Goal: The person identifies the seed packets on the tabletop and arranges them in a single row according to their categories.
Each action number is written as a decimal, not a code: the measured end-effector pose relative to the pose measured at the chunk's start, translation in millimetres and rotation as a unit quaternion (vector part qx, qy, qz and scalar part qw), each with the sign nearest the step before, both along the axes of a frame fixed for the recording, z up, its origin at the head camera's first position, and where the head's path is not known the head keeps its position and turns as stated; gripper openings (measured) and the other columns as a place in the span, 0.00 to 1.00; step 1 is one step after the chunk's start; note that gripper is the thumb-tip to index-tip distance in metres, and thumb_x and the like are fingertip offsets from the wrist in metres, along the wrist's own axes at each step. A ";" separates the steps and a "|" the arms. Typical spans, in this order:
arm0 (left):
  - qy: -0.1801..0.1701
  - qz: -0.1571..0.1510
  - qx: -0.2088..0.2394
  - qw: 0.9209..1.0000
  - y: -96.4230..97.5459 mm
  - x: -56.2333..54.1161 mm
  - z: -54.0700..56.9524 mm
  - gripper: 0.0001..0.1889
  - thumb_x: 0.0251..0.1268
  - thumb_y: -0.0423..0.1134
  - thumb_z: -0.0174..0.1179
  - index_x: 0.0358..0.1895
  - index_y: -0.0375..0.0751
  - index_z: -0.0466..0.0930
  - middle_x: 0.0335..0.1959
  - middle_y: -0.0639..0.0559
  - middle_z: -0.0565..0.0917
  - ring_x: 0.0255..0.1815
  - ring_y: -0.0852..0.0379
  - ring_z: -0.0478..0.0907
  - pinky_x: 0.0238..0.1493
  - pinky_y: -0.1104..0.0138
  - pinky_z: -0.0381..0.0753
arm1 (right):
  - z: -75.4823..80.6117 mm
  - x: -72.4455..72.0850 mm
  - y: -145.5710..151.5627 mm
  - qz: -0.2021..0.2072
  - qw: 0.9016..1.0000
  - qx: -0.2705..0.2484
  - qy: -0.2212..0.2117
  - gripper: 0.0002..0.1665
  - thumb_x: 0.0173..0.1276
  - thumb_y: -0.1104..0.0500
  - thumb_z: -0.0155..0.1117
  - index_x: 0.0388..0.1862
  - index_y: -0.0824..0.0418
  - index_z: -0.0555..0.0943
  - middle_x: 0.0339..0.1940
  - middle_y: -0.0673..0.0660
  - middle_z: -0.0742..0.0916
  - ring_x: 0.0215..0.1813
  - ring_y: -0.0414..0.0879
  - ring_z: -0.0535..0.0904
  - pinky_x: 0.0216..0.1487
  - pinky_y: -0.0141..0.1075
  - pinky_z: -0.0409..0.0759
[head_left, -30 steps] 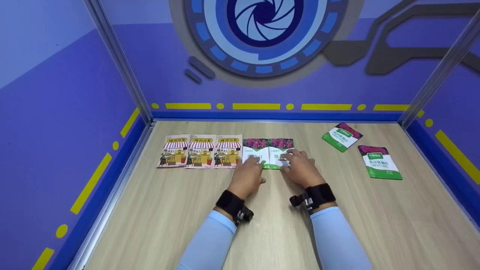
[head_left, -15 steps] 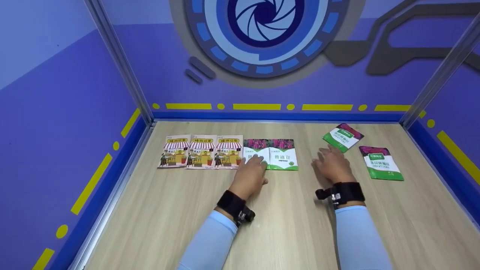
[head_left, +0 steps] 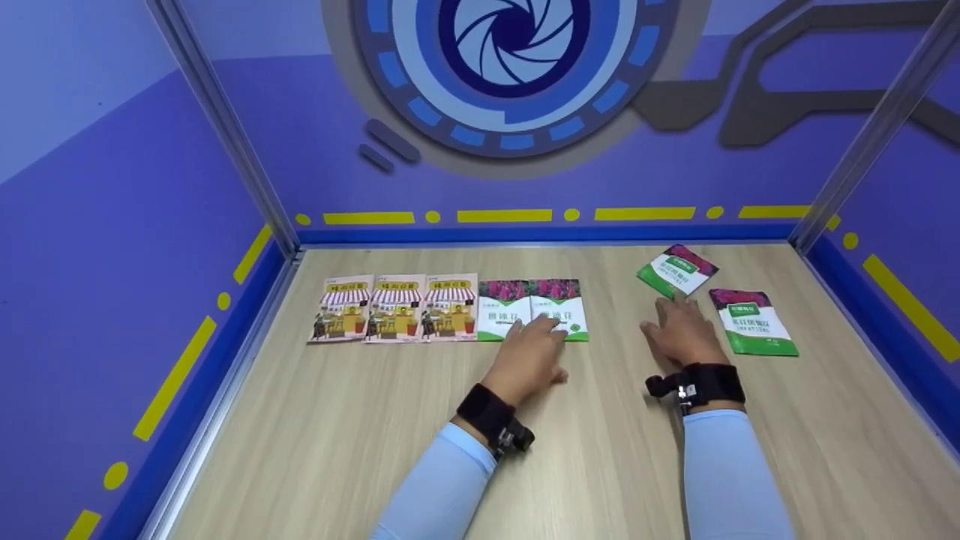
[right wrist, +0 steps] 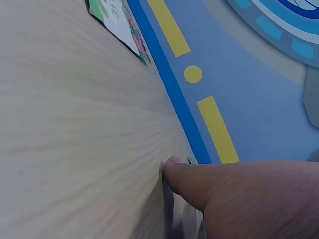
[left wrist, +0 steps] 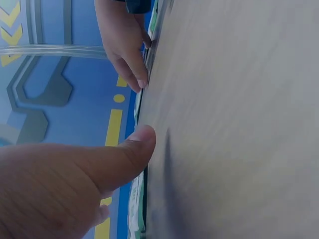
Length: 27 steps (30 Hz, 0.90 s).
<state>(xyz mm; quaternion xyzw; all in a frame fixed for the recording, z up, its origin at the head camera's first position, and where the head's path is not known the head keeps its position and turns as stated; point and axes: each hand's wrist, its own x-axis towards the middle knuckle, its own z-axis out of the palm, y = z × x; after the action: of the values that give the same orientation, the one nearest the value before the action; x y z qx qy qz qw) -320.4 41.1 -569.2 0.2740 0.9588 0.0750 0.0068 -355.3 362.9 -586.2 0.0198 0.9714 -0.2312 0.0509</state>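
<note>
In the head view, my left hand (head_left: 527,356) lies with its fingers over the lower part of the right one of two flower seed packets (head_left: 561,295), green and white with pink blooms. The left seed packet (head_left: 495,315) of that pair adjoins it. My right hand (head_left: 686,334) is at the back right, fingertips right at the lower edge of a tilted green-and-white seed packet (head_left: 677,271). Its thumb (right wrist: 192,177) is low over the tabletop in the right wrist view. Another such packet (head_left: 754,322) lies just right of this hand.
Three pink packets with a striped-awning shop picture (head_left: 395,309) continue the row leftward. The wooden tabletop (head_left: 600,465) ends at a blue printed back wall (head_left: 465,187), with side walls at left and right.
My right hand has left the right packet of the pair and moved right to the tilted packet. My left hand has shifted right, from the left packet onto the right one. The head view has shifted slightly.
</note>
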 end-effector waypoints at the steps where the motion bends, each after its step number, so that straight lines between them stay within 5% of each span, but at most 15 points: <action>1: 0.001 -0.003 -0.003 1.000 2.2 0.6 -0.4 0.41 0.70 0.59 0.79 0.83 0.51 0.78 0.89 0.53 0.72 0.93 0.49 0.65 0.93 0.43 0.64 | -0.5 0.8 0.0 0.003 1.000 0.006 0.002 0.46 0.89 0.46 0.59 0.90 0.74 0.62 0.92 0.83 0.54 0.91 0.86 0.44 0.88 0.82 0.47; 8: 0.008 -0.014 -0.014 1.000 9.0 4.5 -6.9 0.46 0.64 0.63 0.82 0.83 0.49 0.78 0.89 0.52 0.73 0.92 0.50 0.66 0.91 0.41 0.67 | -0.2 6.9 -3.3 0.007 0.998 0.042 0.036 0.42 0.88 0.46 0.62 0.84 0.77 0.69 0.84 0.85 0.69 0.85 0.84 0.63 0.84 0.78 0.64; 17: -0.003 0.019 0.009 1.000 4.9 5.8 -13.6 0.45 0.63 0.66 0.81 0.79 0.48 0.82 0.89 0.50 0.73 0.92 0.46 0.66 0.92 0.39 0.65 | 6.5 8.5 -15.6 -0.003 0.998 0.063 0.011 0.43 0.88 0.45 0.60 0.88 0.71 0.68 0.77 0.85 0.72 0.77 0.85 0.65 0.74 0.85 0.66; 23: -0.012 0.026 0.020 0.999 2.3 5.8 -13.2 0.46 0.64 0.66 0.81 0.80 0.47 0.81 0.89 0.49 0.72 0.93 0.45 0.65 0.92 0.38 0.64 | 10.9 9.5 -22.4 0.007 0.999 0.034 0.026 0.35 0.86 0.52 0.61 0.80 0.74 0.76 0.81 0.83 0.72 0.79 0.82 0.68 0.76 0.80 0.71; 27: -0.017 0.024 0.023 0.999 2.7 7.0 -11.5 0.45 0.64 0.66 0.80 0.80 0.48 0.81 0.89 0.49 0.72 0.93 0.46 0.65 0.92 0.38 0.63 | 13.9 8.6 -26.1 0.024 1.000 0.000 0.020 0.30 0.84 0.56 0.60 0.75 0.76 0.79 0.77 0.79 0.81 0.72 0.74 0.80 0.76 0.73 0.78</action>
<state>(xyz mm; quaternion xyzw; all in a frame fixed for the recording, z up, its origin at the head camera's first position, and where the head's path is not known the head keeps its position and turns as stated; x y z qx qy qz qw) -313.4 43.7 -580.8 0.2496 0.9629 0.1018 0.0147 -346.7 336.8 -572.3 -0.0078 0.9723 -0.2305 0.0365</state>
